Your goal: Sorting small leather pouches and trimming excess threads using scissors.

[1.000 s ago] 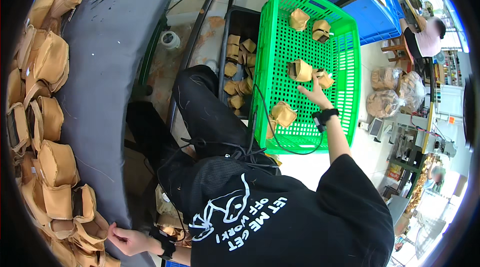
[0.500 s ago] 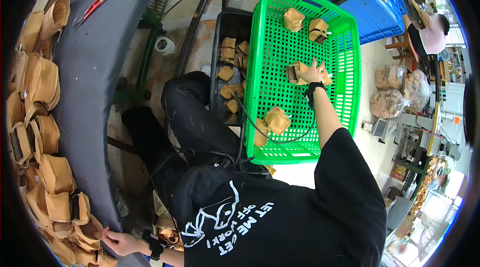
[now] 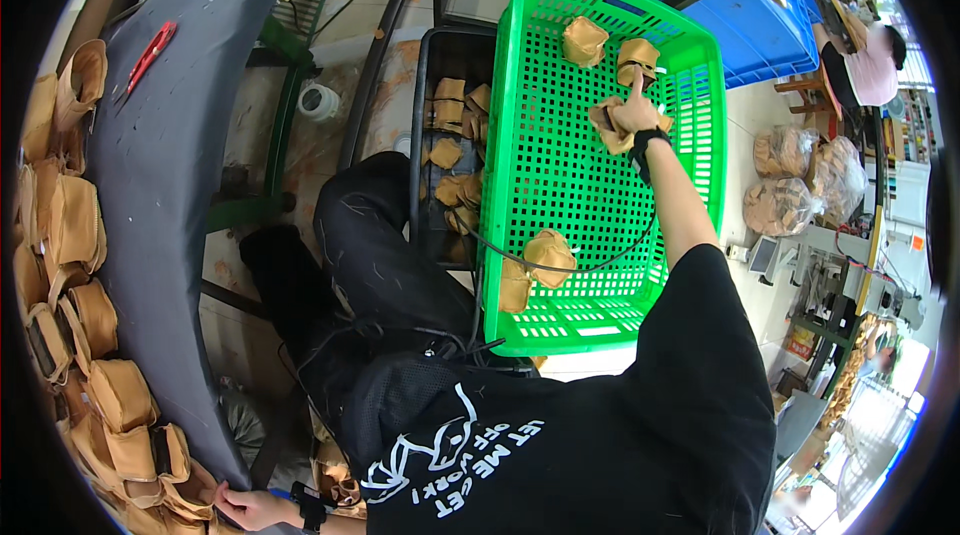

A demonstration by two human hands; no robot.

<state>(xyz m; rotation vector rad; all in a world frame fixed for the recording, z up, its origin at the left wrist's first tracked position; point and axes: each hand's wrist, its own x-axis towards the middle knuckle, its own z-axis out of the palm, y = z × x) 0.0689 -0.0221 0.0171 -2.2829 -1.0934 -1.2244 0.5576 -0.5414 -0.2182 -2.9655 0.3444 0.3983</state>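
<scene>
Your green crate holds tan pouches. Your right hand partly hides a middle pouch, index finger stretched toward another; I cannot tell whether that grip pinches. The crate overlaps the black bin of pouches. Your left hand meets the stack beside the surface, its grip unclear; the dark rim cuts off the stack.

Pouches are tan, crate green, bin perhaps black.
</scene>
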